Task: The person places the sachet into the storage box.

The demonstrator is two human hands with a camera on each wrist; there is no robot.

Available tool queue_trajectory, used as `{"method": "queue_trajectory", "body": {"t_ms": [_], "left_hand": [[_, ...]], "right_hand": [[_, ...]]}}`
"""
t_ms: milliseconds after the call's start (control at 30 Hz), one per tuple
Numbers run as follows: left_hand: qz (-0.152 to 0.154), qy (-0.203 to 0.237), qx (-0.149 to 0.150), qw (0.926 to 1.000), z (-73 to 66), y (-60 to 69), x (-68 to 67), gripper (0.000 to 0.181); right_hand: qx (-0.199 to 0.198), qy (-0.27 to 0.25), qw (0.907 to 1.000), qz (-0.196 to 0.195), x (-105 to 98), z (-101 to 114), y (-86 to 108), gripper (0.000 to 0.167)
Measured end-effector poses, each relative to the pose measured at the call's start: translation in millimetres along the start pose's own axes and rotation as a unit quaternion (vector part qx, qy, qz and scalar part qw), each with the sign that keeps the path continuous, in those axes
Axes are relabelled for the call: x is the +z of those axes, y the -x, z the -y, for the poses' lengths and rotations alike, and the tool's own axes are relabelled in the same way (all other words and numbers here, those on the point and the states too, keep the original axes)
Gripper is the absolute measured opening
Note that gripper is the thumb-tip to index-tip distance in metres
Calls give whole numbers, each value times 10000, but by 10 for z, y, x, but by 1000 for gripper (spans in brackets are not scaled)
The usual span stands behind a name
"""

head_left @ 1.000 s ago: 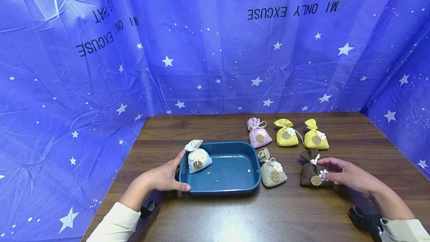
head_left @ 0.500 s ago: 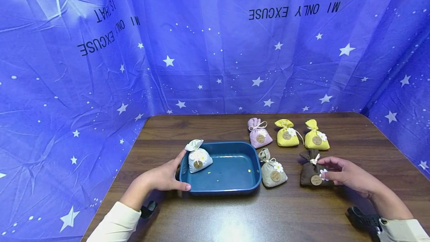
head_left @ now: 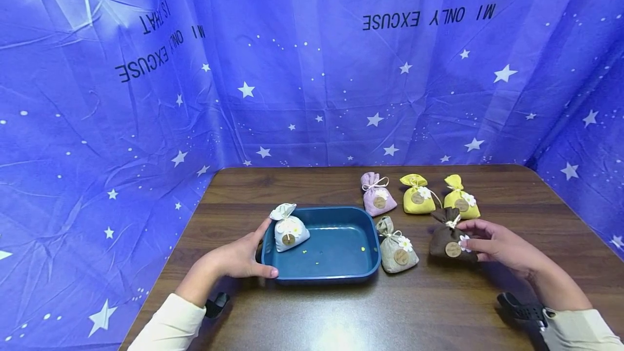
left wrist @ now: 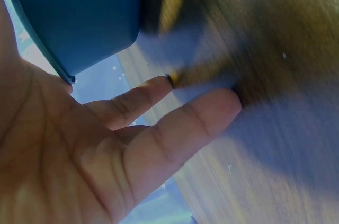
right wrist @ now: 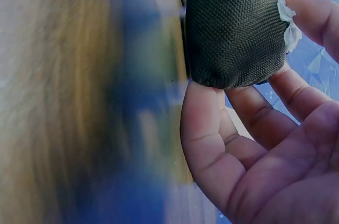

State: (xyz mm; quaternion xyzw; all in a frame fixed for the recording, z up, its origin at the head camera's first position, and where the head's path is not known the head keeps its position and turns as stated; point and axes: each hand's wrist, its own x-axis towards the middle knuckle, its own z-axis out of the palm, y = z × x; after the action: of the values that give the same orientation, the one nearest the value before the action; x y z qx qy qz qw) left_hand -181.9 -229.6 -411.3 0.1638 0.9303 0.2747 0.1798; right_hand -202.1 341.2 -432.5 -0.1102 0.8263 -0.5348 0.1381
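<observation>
The right hand (head_left: 504, 247) pinches the brown pouch (head_left: 442, 241), its long axis and tied neck (head_left: 452, 222) pointing toward the far curtain (head_left: 322, 107). The left hand (head_left: 239, 257), fingers spread, touches the blue tray (head_left: 333, 248).

Sachet (head_left: 442, 241) in right hand (head_left: 504, 245), matt coarse-woven cloth; tray (head_left: 336, 251) at left hand (head_left: 236, 258), smooth glossy plastic; table (head_left: 283, 313) beneath hands, shiny wood grain

A person's left hand (head_left: 239, 259) against a blue tray (head_left: 336, 248) with a white pouch (head_left: 294, 236) inside, right hand (head_left: 504, 247) gripping a brown pouch (head_left: 441, 240), grey-beige pouch (head_left: 392, 261) beside the tray, pink pouch (head_left: 376, 203) and two yellow pouches (head_left: 414, 206) farther back.
</observation>
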Motion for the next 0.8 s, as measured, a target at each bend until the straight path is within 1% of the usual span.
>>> {"method": "queue_trajectory", "body": {"t_ms": [133,300,433,533,700,800], "left_hand": [[-9,-32,-35,10000,-9,-2,4,122],[-17,-72,-53,10000,-3,5,1,122],[-20,-70,-55,10000,7,10,-4,123],[-4,-40,-38,10000,4,11,-4,123],[35,-14,-113,9999,-13,11,-3,123],[43,-11,-159,9999,-21,13,-6,123]], "right_hand": [[30,-22,10000,-45,10,41,-37,32],[37,-17,10000,56,16,91,-104,34],[-62,-224,9995,202,36,132,-159,30],[-30,-394,9989,246,54,162,-200,28],[74,-315,9991,288,72,191,-261,32],[65,-286,9991,312,84,210,-292,34]]}}
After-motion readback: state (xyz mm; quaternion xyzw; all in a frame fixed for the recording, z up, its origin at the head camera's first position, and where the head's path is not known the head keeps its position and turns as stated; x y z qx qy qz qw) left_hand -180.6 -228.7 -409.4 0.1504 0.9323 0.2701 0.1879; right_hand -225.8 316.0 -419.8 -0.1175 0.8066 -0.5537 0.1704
